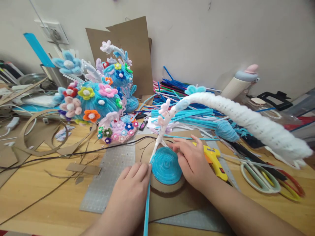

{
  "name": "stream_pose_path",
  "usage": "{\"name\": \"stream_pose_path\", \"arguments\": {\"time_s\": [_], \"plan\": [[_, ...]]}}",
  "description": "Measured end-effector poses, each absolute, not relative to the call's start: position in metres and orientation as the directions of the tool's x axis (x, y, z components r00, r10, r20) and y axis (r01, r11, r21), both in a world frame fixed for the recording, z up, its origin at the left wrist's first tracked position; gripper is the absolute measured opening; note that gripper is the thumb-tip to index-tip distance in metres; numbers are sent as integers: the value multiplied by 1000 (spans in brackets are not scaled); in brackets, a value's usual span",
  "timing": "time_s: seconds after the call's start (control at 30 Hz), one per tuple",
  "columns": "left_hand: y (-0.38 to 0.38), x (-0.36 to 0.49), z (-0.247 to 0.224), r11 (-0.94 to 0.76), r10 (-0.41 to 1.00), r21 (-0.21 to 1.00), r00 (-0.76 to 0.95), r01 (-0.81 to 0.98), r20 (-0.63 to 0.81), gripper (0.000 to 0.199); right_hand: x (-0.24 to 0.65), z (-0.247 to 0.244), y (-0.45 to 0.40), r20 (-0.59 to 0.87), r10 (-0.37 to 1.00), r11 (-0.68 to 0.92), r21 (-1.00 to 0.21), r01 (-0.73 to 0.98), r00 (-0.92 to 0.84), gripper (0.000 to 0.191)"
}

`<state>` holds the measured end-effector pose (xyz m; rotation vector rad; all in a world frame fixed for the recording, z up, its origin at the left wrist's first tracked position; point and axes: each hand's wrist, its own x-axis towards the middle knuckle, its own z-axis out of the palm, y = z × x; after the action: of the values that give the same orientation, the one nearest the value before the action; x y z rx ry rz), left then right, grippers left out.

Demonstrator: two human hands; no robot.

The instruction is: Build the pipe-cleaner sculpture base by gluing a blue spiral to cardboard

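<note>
A round cardboard base (169, 194) lies in the middle, its top covered by a coiled blue pipe-cleaner disc (166, 165). My left hand (131, 188) is closed at the disc's left edge on a light blue pipe cleaner (147, 209), whose tail runs toward me. My right hand (193, 160) curves around the right edge, thumb and index finger against the base, the other fingers raised. Behind the disc rises a white-wrapped stem (161, 134) with small pink flowers, bending right into a long, thick white fuzzy arch (228, 111). My fingertips partly hide the disc's edges.
Two flower-covered blue fuzzy ornaments (98, 101) stand at back left. A yellow glue gun (216, 160) and scissors (261, 178) lie right. Bundled pipe cleaners (182, 114) fill the back. A cardboard ring (24, 134) is left; a black cable (81, 148) crosses the table.
</note>
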<state>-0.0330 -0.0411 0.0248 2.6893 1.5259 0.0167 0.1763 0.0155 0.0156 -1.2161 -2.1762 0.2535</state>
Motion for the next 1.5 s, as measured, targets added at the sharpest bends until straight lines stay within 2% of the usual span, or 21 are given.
{"name": "stream_pose_path", "arguments": {"time_s": [0.47,0.63,0.73,0.97,1.2,1.3,1.5], "plan": [[-44,-34,23,-502,864,50,503,864,-30,25,175,14,19,307,832,555,-469,686,-463,18],[-43,-33,26,-481,871,80,486,873,-67,30,185,12,22,444,831,535,-477,698,-334,19],[-43,-32,27,-483,868,82,489,872,-83,29,186,12,22,457,813,558,-434,707,-361,20],[-44,-32,25,-480,874,66,483,875,-45,30,178,16,21,394,806,581,-388,716,-441,21],[-45,-34,23,-482,875,72,483,873,5,23,167,16,11,261,765,644,-333,689,-589,36],[-44,-34,22,-490,871,58,490,870,23,24,161,14,5,185,782,622,-276,733,-595,44],[-45,-34,21,-500,866,46,500,865,19,25,156,14,3,143,782,621,-270,736,-607,47]]}}
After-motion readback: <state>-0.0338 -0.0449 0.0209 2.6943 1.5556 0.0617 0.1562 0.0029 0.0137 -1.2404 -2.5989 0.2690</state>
